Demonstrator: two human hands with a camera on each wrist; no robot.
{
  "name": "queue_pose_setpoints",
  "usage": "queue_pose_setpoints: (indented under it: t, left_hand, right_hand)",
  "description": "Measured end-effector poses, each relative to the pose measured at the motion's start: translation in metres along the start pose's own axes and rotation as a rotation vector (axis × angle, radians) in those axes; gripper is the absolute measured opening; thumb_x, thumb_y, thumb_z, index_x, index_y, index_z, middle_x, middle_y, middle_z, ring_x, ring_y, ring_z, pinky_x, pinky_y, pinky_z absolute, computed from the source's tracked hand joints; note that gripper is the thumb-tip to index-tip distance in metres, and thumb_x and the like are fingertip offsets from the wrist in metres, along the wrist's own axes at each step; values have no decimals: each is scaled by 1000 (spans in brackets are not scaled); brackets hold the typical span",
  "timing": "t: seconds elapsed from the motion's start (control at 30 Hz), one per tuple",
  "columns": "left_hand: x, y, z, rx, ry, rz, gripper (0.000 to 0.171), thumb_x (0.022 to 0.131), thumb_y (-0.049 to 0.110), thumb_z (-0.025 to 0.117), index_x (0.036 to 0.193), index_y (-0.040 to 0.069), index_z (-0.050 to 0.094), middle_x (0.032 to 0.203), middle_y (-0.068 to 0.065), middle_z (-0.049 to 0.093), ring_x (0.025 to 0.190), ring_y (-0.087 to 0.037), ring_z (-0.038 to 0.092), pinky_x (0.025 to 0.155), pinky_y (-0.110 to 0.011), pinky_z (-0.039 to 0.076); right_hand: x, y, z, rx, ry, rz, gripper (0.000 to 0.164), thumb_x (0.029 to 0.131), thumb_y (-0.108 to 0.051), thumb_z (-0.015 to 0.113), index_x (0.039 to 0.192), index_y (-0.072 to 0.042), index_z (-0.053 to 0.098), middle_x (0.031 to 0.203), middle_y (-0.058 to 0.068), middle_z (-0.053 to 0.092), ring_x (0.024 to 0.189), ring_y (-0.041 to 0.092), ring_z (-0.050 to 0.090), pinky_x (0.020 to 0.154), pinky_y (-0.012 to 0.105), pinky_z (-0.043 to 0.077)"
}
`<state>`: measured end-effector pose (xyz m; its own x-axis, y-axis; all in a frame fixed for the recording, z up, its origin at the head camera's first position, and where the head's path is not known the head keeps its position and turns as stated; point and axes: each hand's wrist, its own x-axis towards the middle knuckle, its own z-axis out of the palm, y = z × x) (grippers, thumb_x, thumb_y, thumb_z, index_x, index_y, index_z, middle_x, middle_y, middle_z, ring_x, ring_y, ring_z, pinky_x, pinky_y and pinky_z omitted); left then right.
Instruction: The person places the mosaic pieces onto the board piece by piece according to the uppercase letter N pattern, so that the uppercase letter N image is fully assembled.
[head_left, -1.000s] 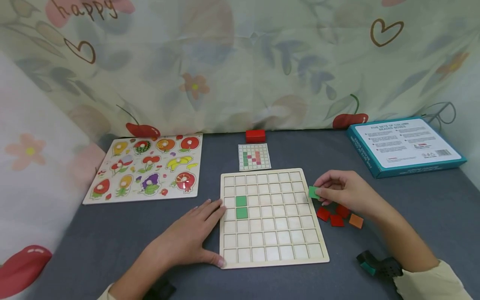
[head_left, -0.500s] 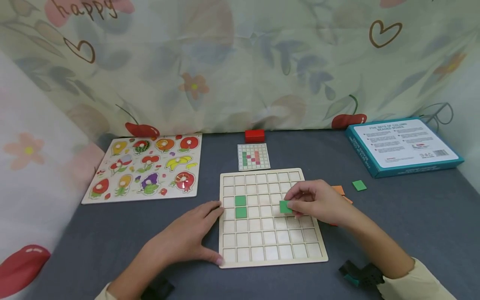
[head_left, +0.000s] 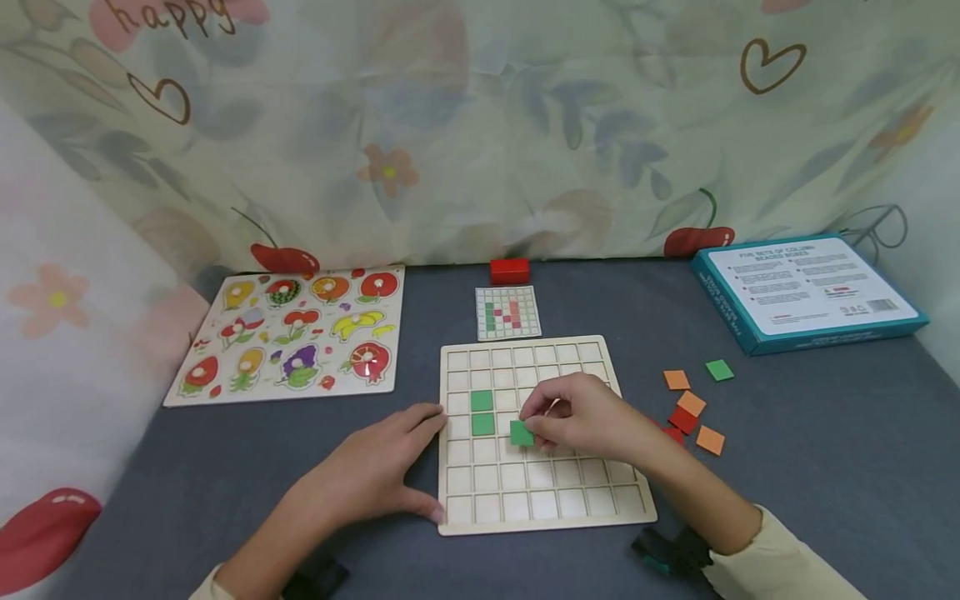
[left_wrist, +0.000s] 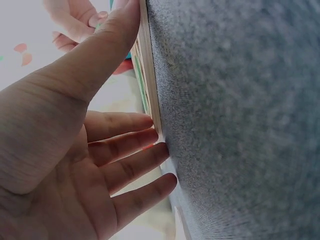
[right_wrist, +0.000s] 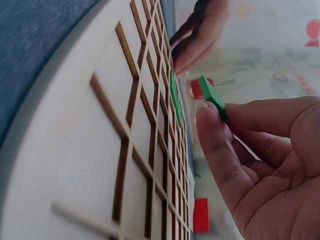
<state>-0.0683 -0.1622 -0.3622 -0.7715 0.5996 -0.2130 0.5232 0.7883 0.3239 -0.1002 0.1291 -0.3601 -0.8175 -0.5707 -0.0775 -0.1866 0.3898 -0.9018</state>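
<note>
A square wooden grid board (head_left: 547, 527) lies on the dark cloth in the head view. Two green tiles (head_left: 482, 412) sit in its second column, one below the other. My right hand (head_left: 585, 417) pinches another green tile (head_left: 522, 433) between thumb and fingertips over the middle of the board. In the right wrist view this pinched tile (right_wrist: 212, 97) is tilted and held apart from the grid. My left hand (head_left: 367, 475) rests at the board's left edge, thumb and fingertips touching it. The left wrist view shows those fingers (left_wrist: 135, 160) straight and spread along the edge.
Loose orange, red and green tiles (head_left: 677, 380) lie right of the board, some partly hidden by the right arm. Behind the board are a small pattern card (head_left: 508, 313) and a red block (head_left: 510, 271). A fruit puzzle (head_left: 285, 337) lies left, a teal box (head_left: 810, 292) right.
My right hand has carried the green tile leftward from the board's right edge to over its middle. The loose tiles have come into view. My left hand has stayed at the edge.
</note>
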Motion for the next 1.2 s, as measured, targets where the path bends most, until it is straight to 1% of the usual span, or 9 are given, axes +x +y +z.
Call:
queue_pose_setpoints:
  t: [0.17,0.27,0.47,0.6,0.7,0.9,1.0,1.2]
  left_hand:
    - [0,0,0,1,-1,1,109,69,69,79,150,3,45,152,-11,43,134,-25,46,101,-46,46]
    - [0,0,0,-2,3,7,108,69,67,79,150,3,46,151,-11,44,134,-26,46,101,-46,46]
    - [0,-1,1,8,13,18,108,70,67,79,150,3,46,151,-12,44,134,-26,46,101,-46,46]
    - [0,-2,2,14,21,21,108,69,68,78,149,3,46,150,-12,45,134,-26,46,101,-45,46]
    - [-1,-2,3,18,27,23,108,69,68,79,149,2,47,150,-12,45,134,-26,46,101,-46,46]
    - [-1,-1,2,23,37,26,108,69,67,80,148,2,47,150,-13,45,134,-27,46,101,-46,46]
    - [-1,0,2,21,42,33,107,69,67,80,148,1,47,150,-13,45,133,-28,46,101,-46,46]
    - [-1,0,2,16,43,32,108,69,67,80,148,1,47,150,-13,45,133,-28,46,102,-46,45]
  right_hand:
    - [9,-3,11,8,-23,4,4,91,-3,69,90,-1,72,75,4,67,63,19,66,63,28,55]
    - [14,-4,18,-8,-33,-14,6,90,0,68,88,-3,72,75,2,67,63,16,66,62,29,55]
    - [21,-9,30,-95,-34,-57,11,88,2,69,84,-7,72,71,-3,65,60,11,63,59,26,52]
    - [24,-11,37,-189,-24,-98,14,86,3,70,81,-9,72,69,-8,61,64,5,56,62,25,49]
    - [25,-12,40,-258,-10,-123,16,84,4,70,80,-11,73,69,-11,59,66,4,52,64,25,48]
    - [25,-14,41,-311,6,-148,17,83,5,68,80,-11,73,71,-12,61,67,4,54,65,25,49]
    - [25,-14,42,-346,5,-156,14,84,4,71,82,-10,74,71,-11,60,67,4,53,64,25,49]
    - [22,-18,45,-392,-10,-125,10,84,2,73,90,-7,75,71,-10,60,67,5,54,65,26,48]
